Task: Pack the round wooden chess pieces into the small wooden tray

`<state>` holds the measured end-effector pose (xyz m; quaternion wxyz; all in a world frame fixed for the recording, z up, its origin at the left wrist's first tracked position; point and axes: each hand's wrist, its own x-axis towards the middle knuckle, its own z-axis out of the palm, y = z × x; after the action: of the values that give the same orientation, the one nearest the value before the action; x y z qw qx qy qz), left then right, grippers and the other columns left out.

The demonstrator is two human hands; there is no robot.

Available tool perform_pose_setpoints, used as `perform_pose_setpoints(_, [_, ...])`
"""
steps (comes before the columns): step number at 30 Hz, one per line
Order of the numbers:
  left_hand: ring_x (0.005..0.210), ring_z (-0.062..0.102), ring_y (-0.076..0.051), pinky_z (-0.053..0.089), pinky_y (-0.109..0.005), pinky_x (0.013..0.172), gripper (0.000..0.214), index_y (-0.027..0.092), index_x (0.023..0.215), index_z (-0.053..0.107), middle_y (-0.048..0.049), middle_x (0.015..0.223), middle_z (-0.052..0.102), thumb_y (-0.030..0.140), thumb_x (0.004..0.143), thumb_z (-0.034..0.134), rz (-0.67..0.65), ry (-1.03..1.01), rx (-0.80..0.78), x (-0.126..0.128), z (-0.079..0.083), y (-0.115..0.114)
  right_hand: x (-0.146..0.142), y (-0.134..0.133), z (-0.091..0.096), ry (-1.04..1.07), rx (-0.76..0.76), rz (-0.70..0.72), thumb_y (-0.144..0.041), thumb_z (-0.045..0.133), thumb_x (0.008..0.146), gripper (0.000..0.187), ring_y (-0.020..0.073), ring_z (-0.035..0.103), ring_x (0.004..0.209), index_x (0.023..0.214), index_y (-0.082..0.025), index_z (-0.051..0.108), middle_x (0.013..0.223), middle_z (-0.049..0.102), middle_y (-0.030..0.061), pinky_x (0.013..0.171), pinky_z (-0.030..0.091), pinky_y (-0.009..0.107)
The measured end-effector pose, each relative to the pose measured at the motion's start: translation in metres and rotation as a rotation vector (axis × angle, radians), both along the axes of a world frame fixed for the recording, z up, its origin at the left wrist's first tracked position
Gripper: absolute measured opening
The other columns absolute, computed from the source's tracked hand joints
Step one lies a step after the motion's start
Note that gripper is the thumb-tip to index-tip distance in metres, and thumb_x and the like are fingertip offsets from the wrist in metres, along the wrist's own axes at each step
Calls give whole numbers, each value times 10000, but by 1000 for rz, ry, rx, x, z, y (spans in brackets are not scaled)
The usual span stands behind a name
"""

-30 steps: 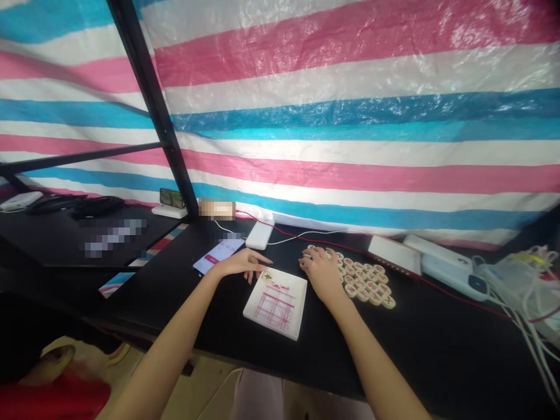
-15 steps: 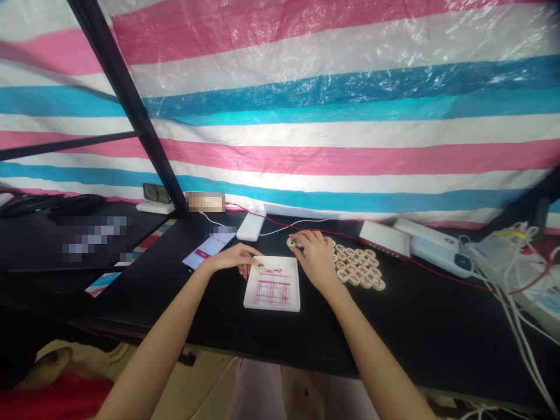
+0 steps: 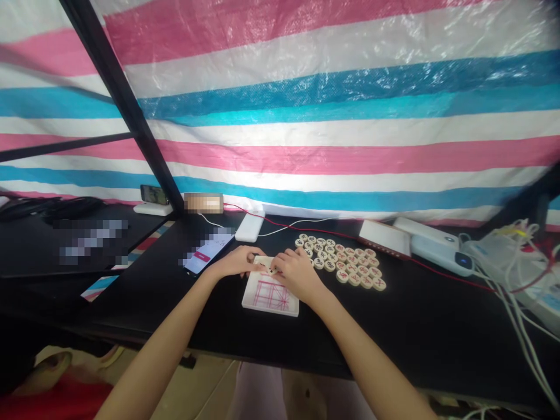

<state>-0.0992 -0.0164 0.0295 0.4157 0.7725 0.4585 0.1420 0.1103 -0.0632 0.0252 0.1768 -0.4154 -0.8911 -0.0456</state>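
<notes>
A shallow white square tray (image 3: 248,304) with pink grid lines drawn inside lies on the black table. My left hand (image 3: 238,261) grips its upper left corner, thumb over the rim and fingers curled at the outer side. Close by that thumb, a black-marked piece is partly covered. My right hand (image 3: 300,273) reaches over the tray's upper right part, fingers closed on a round xiangqi piece (image 3: 272,270) with black marking; the fingers hide some of it. Just right of this hand, several xiangqi pieces (image 3: 331,256) lie flat in rows, black-marked ones to the left and red-marked ones (image 3: 363,270) to the right.
A phone (image 3: 210,251) lies left of the tray, and a white power bank (image 3: 250,226) behind it. White boxes (image 3: 385,238) and tangled cables (image 3: 520,274) occupy the right side. A red cable (image 3: 301,226) runs along the back. Striped sheeting (image 3: 328,157) hangs behind the table.
My right hand has moved left and nearer, from the far left end of the piece rows to the tray, with a piece in its fingers. My left hand has stayed at the tray's corner.
</notes>
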Motion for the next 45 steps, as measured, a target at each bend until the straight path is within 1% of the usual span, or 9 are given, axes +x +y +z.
perform_pose_setpoints(6, [436, 494, -89, 394, -189, 395, 415, 169, 1037, 618, 59, 534, 493, 460, 741, 618, -35, -17, -22, -2, -2, 2, 1, 1, 0, 21, 37, -15, -190, 468, 906, 179, 166, 467, 883, 894, -215, 645, 1072, 601, 29, 722, 242, 326])
perform_pose_setpoints(14, [467, 500, -95, 413, -193, 407, 418, 165, 1048, 618, 45, 555, 516, 451, 744, 618, -51, -60, -57, -1, 1, 0, 1, -2, 5, 51, 50, -37, -238, 444, 921, 224, 154, 495, 869, 888, -228, 665, 1074, 587, 30, 734, 265, 315])
perform_pose_setpoints(19, [471, 505, -94, 400, -192, 401, 456, 155, 1072, 612, 21, 597, 560, 471, 743, 618, -30, -54, -74, -3, -1, 1, 21, 5, 12, 213, 115, -421, -198, 456, 892, 219, 177, 515, 870, 956, -234, 662, 1024, 612, 39, 734, 275, 326])
perform_pose_setpoints(23, [486, 511, -92, 402, -187, 407, 442, 152, 1055, 621, 22, 599, 554, 471, 749, 613, -41, -78, -90, -3, 2, 1, 36, 9, 8, 66, 47, -619, -195, 497, 857, 192, 241, 510, 914, 937, -185, 672, 1008, 624, 103, 729, 278, 356])
perform_pose_setpoints(36, [394, 486, -93, 340, -207, 409, 489, 144, 1052, 626, 19, 525, 564, 547, 826, 467, 12, -51, -26, -1, 4, -3, 29, 7, 4, -23, 17, -536, -205, 542, 828, 145, 265, 522, 923, 833, -180, 685, 946, 641, 111, 759, 304, 392])
perform_pose_setpoints(38, [441, 518, -104, 397, -224, 464, 465, 151, 1028, 640, 0, 573, 596, 532, 836, 453, 92, -73, 80, -3, 4, -2, 29, 7, 3, -14, 15, -535, -204, 548, 826, 135, 262, 531, 923, 850, -185, 679, 946, 636, 103, 758, 314, 385])
perform_pose_setpoints(41, [695, 624, -152, 476, -253, 639, 405, 190, 1083, 614, -48, 799, 678, 478, 846, 456, 379, -168, 401, -16, 7, 8, 29, 8, 0, 3, 12, -558, -196, 545, 825, 143, 251, 549, 913, 899, -174, 665, 957, 624, 106, 750, 335, 363])
perform_pose_setpoints(43, [994, 606, -198, 482, -286, 788, 413, 215, 1195, 535, -74, 1071, 659, 423, 844, 470, 588, -269, 583, -36, 9, 26, 29, 10, -4, 15, 2, -578, -178, 527, 830, 158, 237, 566, 883, 918, -162, 657, 958, 613, 111, 735, 350, 345])
perform_pose_setpoints(45, [1179, 512, -236, 441, -346, 927, 490, 187, 1260, 465, -113, 1249, 576, 379, 813, 521, 750, -320, 621, -64, 11, 51, 28, 13, -8, 25, -20, -588, -154, 499, 838, 174, 216, 582, 831, 922, -152, 652, 958, 603, 113, 713, 363, 326])
